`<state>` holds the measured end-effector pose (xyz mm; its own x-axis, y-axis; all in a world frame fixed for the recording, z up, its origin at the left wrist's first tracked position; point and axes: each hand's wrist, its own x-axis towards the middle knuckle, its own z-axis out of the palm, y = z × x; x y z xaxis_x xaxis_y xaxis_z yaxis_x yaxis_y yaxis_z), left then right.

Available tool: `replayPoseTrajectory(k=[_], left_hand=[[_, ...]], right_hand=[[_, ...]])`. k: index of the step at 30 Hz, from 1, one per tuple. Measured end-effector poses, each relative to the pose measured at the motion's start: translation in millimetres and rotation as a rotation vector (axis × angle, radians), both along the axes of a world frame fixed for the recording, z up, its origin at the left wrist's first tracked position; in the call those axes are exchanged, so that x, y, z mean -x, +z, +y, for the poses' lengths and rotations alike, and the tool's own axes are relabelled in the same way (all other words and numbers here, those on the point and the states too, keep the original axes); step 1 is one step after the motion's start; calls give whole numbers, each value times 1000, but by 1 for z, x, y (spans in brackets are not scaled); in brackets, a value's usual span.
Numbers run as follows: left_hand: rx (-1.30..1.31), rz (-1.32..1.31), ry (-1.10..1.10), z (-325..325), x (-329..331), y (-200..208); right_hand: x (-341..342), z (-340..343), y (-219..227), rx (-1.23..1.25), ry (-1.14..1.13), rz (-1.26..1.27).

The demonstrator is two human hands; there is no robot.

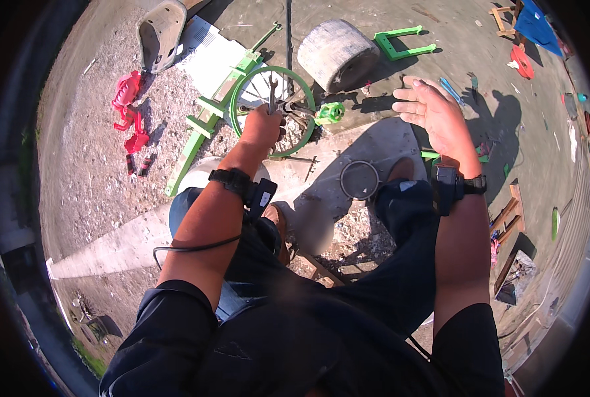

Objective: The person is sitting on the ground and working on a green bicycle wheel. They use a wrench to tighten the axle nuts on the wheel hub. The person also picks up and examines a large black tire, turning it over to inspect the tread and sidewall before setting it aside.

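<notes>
Metal wrench [272,91] is standing up from the gripping left hand [263,126], over the green wheel [273,100]; the right hand [434,111] is hovering open, well to the right.

Single head-worn fisheye view, looking steeply down (near the body), ground ahead

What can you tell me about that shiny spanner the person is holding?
The spanner is a slim tool of silvery metal, bright in the sun. It stands nearly upright, with its forked open end pointing up. The left hand grips its lower part in a fist, so the bottom end is hidden. It sits at the hub of the green spoked wheel, among the thin spokes. Nothing else touches the part that shows.
</notes>
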<state>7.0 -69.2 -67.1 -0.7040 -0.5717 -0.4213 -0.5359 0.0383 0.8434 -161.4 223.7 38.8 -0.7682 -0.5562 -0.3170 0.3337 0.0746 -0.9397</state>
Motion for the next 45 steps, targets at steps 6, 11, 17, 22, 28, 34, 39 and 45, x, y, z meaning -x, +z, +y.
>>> replayPoseTrajectory(k=[6,11,17,22,28,34,39,45], left_hand=[[99,-225,-271,35,-22,29],[161,-229,-468,64,-41,53],[501,-214,-786,87,-53,69],[555,-336,-1056,95,-36,65],[640,-412,-1389,77,-29,-2],[465,-386,-1331,73,-46,-17],[403,-364,-1255,60,-42,-21],[356,-240,-1014,48,-26,8]], right_hand=[[2,12,-12,161,-19,-44],[-5,14,-19,136,-157,-73],[-1,22,-41,113,-286,-142],[4,14,-56,26,-267,-147],[31,-51,-96,-125,-195,-211],[82,-145,-168,-240,-180,-326],[106,-184,-217,-369,-320,-305],[131,-195,-273,-449,-189,-141]])
